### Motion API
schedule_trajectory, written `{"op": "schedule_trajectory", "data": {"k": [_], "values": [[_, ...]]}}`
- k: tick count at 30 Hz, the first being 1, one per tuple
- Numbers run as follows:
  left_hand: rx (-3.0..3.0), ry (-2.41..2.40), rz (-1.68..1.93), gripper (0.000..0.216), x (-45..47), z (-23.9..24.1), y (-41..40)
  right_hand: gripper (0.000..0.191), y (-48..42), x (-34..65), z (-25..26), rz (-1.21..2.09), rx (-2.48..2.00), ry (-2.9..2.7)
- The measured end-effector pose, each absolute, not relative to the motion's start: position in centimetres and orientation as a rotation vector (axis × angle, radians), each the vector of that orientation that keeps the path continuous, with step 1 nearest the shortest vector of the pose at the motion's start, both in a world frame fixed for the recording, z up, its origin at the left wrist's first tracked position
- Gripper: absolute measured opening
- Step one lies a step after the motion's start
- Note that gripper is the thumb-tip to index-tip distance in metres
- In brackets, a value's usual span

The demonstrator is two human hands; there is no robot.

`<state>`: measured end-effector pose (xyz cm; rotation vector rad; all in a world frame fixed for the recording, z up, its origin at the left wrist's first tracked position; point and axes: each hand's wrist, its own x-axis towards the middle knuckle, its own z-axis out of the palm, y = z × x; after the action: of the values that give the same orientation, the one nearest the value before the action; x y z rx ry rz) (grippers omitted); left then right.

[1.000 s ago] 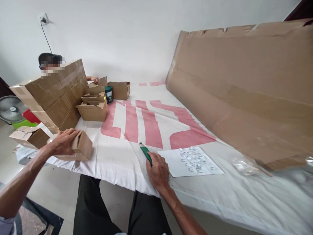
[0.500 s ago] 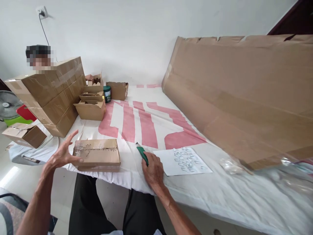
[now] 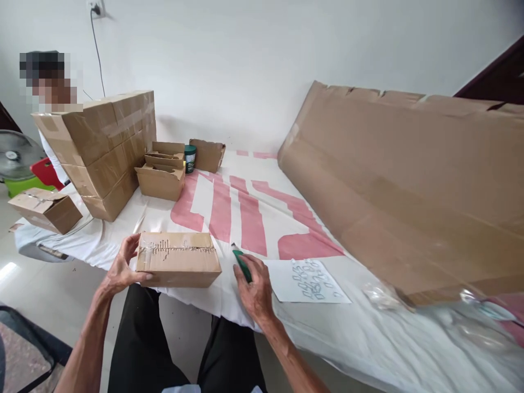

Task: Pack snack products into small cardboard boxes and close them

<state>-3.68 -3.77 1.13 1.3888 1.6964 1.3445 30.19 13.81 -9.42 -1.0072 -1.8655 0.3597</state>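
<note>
A closed cardboard box, with clear tape on its left end and a ragged torn line along its top seam, sits at the table's near edge. My left hand grips its left end, thumb on the front face and fingers behind the corner. To the right of the box, my right hand is closed around a green utility knife, whose tip points away from me just above the cloth. A white sheet of paper bearing several small looped shapes lies beside my right hand.
Stacked taped boxes stand at the left, near a seated person. Open boxes and a dark green tub are behind. A big cardboard sheet leans at the right, with a crumpled plastic bag at its foot.
My left hand has come in from beside the box and taken hold of its left end. My right hand still holds the knife. The person's hand at the back boxes is out of sight.
</note>
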Motion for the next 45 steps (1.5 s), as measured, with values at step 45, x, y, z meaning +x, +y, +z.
{"op": "schedule_trajectory", "data": {"k": [45], "values": [[1.735, 1.841, 1.133, 0.123, 6.7, 5.2, -2.7, 0.007, 11.6, 22.9, 14.5, -0.151, 0.045, -2.879]]}}
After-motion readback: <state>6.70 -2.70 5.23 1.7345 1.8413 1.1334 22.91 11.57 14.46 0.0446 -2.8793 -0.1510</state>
